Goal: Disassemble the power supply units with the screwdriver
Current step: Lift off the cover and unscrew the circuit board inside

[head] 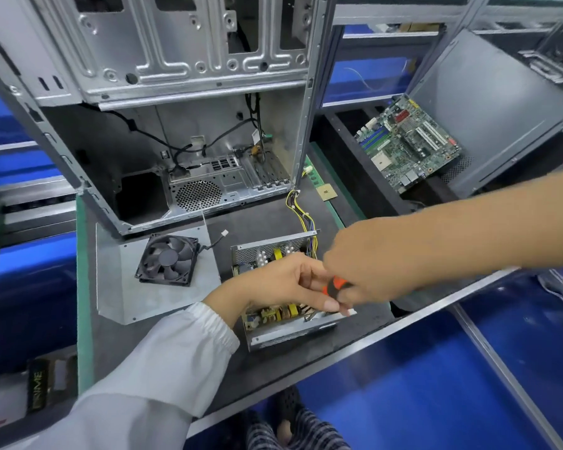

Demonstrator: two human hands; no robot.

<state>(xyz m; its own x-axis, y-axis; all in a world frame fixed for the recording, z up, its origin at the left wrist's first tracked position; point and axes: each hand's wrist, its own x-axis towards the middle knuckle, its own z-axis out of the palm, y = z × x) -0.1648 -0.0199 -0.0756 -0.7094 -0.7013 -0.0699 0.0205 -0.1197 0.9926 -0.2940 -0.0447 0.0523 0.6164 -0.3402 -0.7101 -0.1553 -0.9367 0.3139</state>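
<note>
**Two hands meet over an opened power supply**

Two bare hands crowd the middle of the dark counter [163,358], but the biggest thing on it is the stripped computer case [182,108] standing at the back, its side open and black cables hanging loose inside. To the right, beyond the counter's edge, a grey metal panel [494,102] leans at a slant with a green motherboard [407,141] resting against it.

Nearer, a flat metal cover plate [124,287] lies on the counter at left, and a black case fan [168,258] sits on top of it with its thin lead trailing right.

Just right of the plate sits the power supply unit [283,326], lid off, its board and yellow coils showing. A bundle of yellow and black wires [301,216] runs from its far end up toward the case.

The left hand [280,284], in a white sleeve [150,378], reaches over the open unit, its fingers [330,305] curled down onto the near right rim. The right hand [371,264] comes in from the right, its fingers wrapped round the orange-and-black handle of the screwdriver [336,285], which points down into the unit; the tip is hidden.
</note>
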